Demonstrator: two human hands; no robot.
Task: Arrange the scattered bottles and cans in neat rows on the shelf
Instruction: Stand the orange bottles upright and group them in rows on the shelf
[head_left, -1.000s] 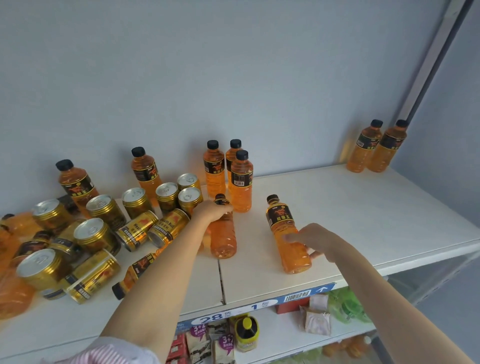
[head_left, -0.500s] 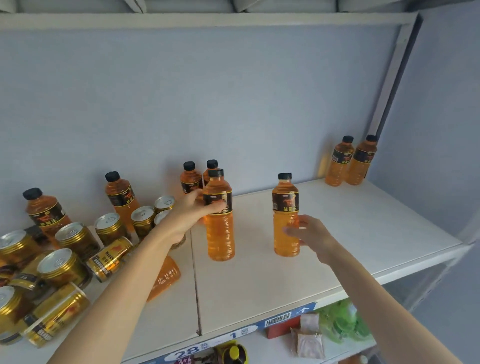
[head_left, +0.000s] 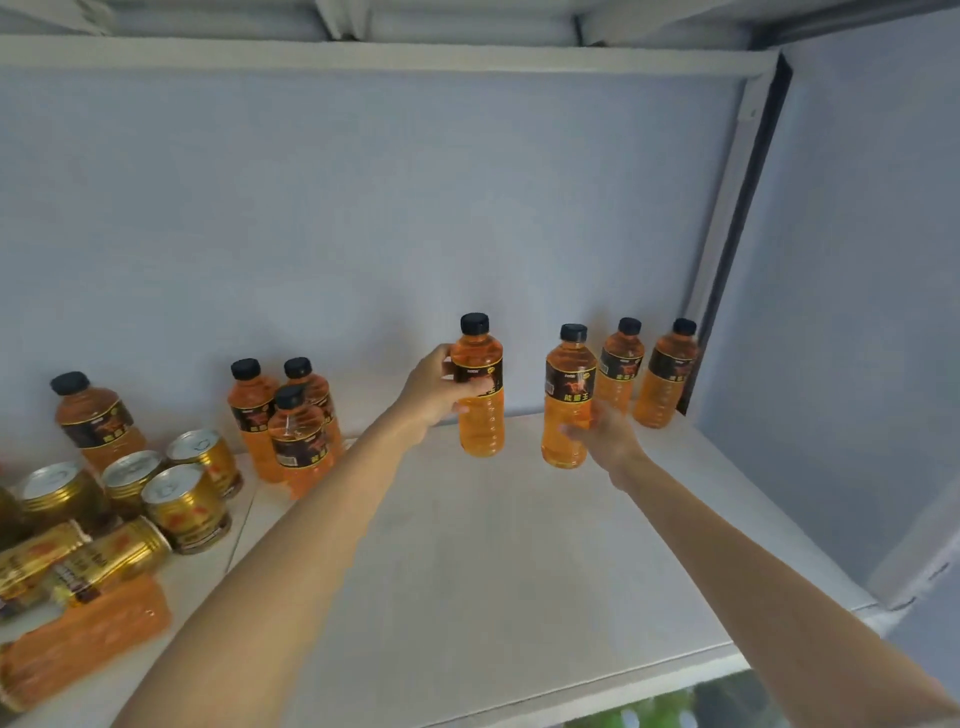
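Note:
My left hand (head_left: 434, 392) grips an upright orange drink bottle (head_left: 479, 415) with a black cap, held just above the white shelf (head_left: 493, 561). My right hand (head_left: 605, 434) grips a second orange bottle (head_left: 567, 395), upright, just left of two bottles (head_left: 621, 371) (head_left: 667, 376) standing at the back right corner. Three more bottles (head_left: 298, 441) stand in a cluster at the back left, and another bottle (head_left: 96, 423) stands further left. Several gold cans (head_left: 187, 506) stand or lie at the left. One bottle (head_left: 83, 639) lies on its side at the front left.
The grey back wall (head_left: 363, 234) and a right side panel (head_left: 857, 312) enclose the shelf. An upper shelf edge (head_left: 363, 54) runs overhead. A dark upright post (head_left: 727, 260) stands at the back right corner. Bare shelf surface lies between my arms.
Both hands have carried their bottles to the right and toward the back, near the two bottles in the right corner. The view has swung rightward and upward.

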